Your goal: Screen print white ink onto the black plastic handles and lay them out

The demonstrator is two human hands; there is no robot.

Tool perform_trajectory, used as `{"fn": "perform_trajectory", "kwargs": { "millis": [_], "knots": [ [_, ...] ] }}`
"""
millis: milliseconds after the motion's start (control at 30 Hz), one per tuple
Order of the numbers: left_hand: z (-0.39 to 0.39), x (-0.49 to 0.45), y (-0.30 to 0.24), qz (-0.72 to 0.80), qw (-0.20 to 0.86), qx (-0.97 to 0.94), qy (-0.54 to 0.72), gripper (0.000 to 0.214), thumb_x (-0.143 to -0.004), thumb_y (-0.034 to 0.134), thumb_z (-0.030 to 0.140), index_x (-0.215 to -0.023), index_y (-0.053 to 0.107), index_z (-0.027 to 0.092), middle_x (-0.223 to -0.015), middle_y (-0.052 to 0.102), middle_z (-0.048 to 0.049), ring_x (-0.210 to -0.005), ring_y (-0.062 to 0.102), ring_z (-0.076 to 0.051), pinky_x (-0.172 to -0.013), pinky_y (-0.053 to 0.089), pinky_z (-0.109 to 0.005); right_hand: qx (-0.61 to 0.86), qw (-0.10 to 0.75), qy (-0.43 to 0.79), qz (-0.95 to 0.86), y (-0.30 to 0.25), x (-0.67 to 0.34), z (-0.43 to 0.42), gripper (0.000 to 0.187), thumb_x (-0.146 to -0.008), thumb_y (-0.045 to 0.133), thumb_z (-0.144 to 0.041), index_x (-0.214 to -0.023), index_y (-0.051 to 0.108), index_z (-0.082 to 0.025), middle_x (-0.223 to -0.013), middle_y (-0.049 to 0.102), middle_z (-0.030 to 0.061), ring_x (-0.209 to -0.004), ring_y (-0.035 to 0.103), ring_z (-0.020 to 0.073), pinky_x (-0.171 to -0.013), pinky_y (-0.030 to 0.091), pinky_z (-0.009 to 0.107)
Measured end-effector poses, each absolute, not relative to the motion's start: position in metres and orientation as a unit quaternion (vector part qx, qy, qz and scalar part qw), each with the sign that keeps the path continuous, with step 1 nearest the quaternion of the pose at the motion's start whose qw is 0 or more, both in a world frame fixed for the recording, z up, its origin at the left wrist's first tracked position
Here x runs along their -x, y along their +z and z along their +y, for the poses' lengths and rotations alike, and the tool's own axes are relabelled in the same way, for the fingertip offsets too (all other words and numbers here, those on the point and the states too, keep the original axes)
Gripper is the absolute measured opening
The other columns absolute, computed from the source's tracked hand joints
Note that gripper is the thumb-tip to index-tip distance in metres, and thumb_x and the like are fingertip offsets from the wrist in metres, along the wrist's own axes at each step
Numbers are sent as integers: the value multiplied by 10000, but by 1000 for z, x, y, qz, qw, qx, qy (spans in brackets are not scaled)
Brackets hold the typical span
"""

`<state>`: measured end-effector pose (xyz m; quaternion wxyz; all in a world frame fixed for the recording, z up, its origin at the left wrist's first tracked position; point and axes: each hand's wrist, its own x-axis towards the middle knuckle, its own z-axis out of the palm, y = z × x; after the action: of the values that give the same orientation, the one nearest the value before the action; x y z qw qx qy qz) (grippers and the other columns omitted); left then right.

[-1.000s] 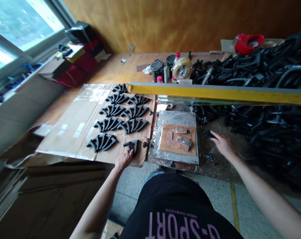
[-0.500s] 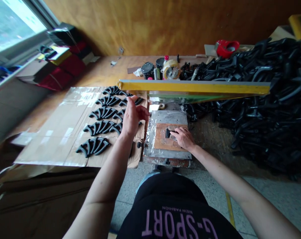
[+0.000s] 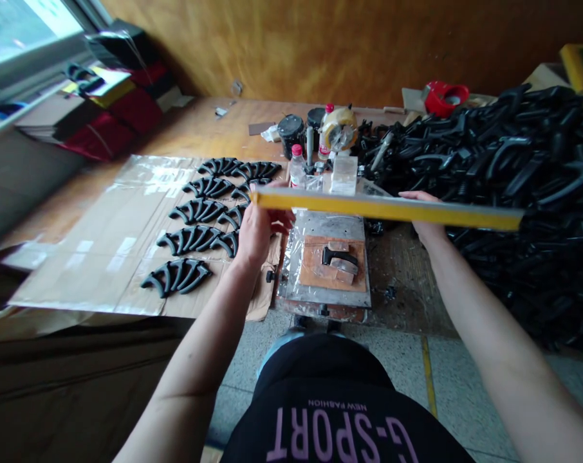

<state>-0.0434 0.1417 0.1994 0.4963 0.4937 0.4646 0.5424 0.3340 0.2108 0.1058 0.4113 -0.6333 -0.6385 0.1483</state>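
Observation:
A yellow-edged screen frame (image 3: 388,209), seen nearly edge-on, crosses above the work base. At its left end my left hand (image 3: 254,235) is closed on it with curled fingers. Near the frame's right part is my right hand (image 3: 430,236); the bar hides some of it, and the fingers that show are stretched out. Below the frame, a black curved handle (image 3: 342,256) lies on a brown board (image 3: 313,275), against small raised blocks. The board rests on a grey metal plate (image 3: 330,223). Neither hand touches the handle.
Rows of black curved handles (image 3: 190,241) lie on cardboard (image 3: 98,257) at left. A large heap of black parts (image 3: 513,167) covers the right. Behind the frame stand a red-capped bottle (image 3: 297,167), dark tubs (image 3: 290,132) and a tape roll (image 3: 340,128). A red tape dispenser (image 3: 443,98) sits farther back.
My right hand has left the black handle and moved up and right to the frame. The frame's near edge has come lower and closer. My left hand has stayed by its left end.

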Motion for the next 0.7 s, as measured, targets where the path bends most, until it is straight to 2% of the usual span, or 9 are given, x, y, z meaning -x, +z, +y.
{"fn": "perform_trajectory", "kwargs": {
  "millis": [67,100,167,233,300,400,433,567,700],
  "knots": [
    [119,53,176,514,506,-485,494,652,-904,333,692,-1098,673,171,-720,621,-39,-576,547,-117,-491,411,-218,620,406,139,-656,118,-312,209,345,-859,616,-270,-1174,660,-136,-1106,669,132,-818,609,159,-758,523,325],
    [108,57,159,538,519,-479,460,620,-895,386,678,-1096,679,170,-717,611,-30,-570,529,-113,-489,397,-215,610,397,122,-675,122,-297,206,429,-823,670,-280,-1235,628,-168,-1204,629,126,-897,614,186,-797,530,352],
    [90,63,120,571,547,-466,397,568,-862,519,617,-1213,636,187,-710,594,-5,-556,494,-103,-491,370,-207,580,354,65,-731,127,-265,202,638,-756,751,-293,-1350,533,-210,-1384,498,124,-1104,561,260,-899,512,420],
    [82,64,81,591,557,-461,358,641,-838,597,529,-1391,499,220,-717,587,15,-564,487,-101,-512,364,-201,552,280,11,-785,126,-231,200,687,-730,781,-281,-1354,510,-191,-1393,473,140,-1197,496,307,-957,472,455],
    [82,63,51,611,543,-471,333,705,-841,597,465,-1474,389,234,-722,581,24,-571,486,-99,-529,359,-199,540,192,7,-819,118,-204,197,515,-760,755,-252,-1234,575,-160,-1243,576,143,-1125,529,297,-928,466,423],
    [88,61,26,628,514,-498,305,673,-863,555,444,-1479,387,232,-720,559,30,-565,465,-92,-530,333,-199,537,78,38,-839,100,-183,185,148,-846,638,-199,-987,634,-154,-966,663,105,-931,580,241,-809,457,336],
    [90,62,22,628,509,-506,301,663,-867,547,449,-1473,398,228,-721,553,31,-570,464,-93,-534,332,-202,531,56,39,-845,95,-182,177,81,-866,592,-169,-932,635,-154,-911,666,97,-896,580,230,-775,444,318],
    [91,64,21,626,501,-518,297,644,-874,533,475,-1456,424,221,-727,539,30,-604,474,-106,-568,359,-218,411,36,39,-910,91,-197,135,192,-872,471,-54,-872,634,-154,-860,658,80,-878,560,209,-692,387,289],
    [88,62,25,630,508,-505,300,636,-868,537,484,-1439,445,219,-735,538,29,-605,472,-109,-568,363,-220,308,26,79,-948,102,-210,121,164,-853,514,-71,-809,633,-176,-820,644,49,-820,540,186,-652,357,282]
  ]
}}
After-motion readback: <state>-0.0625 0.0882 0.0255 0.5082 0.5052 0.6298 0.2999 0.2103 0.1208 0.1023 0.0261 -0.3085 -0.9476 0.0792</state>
